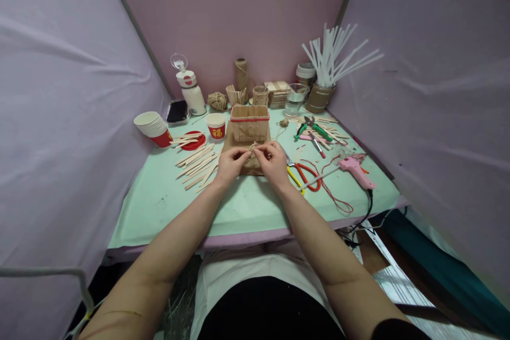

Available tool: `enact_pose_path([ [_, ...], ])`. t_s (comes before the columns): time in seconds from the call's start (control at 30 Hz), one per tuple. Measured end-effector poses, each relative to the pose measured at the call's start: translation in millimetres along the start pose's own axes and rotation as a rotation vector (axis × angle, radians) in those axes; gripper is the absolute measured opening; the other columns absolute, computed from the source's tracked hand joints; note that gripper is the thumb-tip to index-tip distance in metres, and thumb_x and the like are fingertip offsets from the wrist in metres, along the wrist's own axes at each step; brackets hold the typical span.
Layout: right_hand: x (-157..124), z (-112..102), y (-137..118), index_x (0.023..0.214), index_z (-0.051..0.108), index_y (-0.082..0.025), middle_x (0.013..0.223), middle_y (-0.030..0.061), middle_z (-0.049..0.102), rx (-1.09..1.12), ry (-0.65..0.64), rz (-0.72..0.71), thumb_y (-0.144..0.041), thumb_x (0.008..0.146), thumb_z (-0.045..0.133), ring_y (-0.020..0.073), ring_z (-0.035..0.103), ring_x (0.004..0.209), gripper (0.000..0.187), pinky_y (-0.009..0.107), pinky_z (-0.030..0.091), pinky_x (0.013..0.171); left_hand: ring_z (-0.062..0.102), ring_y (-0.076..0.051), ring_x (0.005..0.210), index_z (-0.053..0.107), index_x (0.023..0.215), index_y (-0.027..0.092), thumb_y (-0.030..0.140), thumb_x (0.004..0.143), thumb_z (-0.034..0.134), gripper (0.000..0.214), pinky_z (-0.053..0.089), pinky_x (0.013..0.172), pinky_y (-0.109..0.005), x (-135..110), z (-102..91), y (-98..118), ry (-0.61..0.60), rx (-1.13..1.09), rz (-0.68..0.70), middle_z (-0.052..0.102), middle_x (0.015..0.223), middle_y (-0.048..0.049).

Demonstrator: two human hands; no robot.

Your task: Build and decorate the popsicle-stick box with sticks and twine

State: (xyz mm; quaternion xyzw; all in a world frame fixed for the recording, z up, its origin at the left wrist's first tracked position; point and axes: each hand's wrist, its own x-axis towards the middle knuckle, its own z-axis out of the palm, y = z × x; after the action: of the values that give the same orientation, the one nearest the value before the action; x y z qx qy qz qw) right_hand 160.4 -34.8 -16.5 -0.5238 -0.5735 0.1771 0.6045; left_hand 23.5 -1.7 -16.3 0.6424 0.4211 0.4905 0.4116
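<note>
My left hand (234, 163) and my right hand (271, 158) meet above the near end of a brown board (252, 169). Both pinch a small piece of twine (253, 146) between thumbs and fingertips; its exact shape is too small to make out. Just behind my fingers a small box (250, 128) made of wooden sticks, with a red band near its rim, stands on the board. Right of my right hand lie scissors (308, 176) with red and yellow handles.
Wooden sticks (197, 164) are spread on the left, near paper cups (155, 128). To the right are a pink glue gun (356, 171), green-handled pliers (313, 128) and red cord (334, 201). Along the back stand a water bowl (295, 100), a white bottle (193, 93) and twine rolls (241, 74).
</note>
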Motion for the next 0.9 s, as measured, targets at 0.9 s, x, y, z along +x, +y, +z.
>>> enact_pose_path([
  [0.9, 3, 2, 6, 0.074, 0.064, -0.020, 0.076, 0.0006, 0.062, 0.255, -0.107, 0.200, -0.038, 0.072, 0.066, 0.0158, 0.056, 0.073, 0.018, 0.030, 0.045, 0.072, 0.050, -0.009, 0.058, 0.069, 0.076, 0.015, 0.038, 0.069, 0.070, 0.024, 0.040, 0.060, -0.023, 1, 4.0, -3, -0.081, -0.220, -0.153, 0.061, 0.064, 0.0008],
])
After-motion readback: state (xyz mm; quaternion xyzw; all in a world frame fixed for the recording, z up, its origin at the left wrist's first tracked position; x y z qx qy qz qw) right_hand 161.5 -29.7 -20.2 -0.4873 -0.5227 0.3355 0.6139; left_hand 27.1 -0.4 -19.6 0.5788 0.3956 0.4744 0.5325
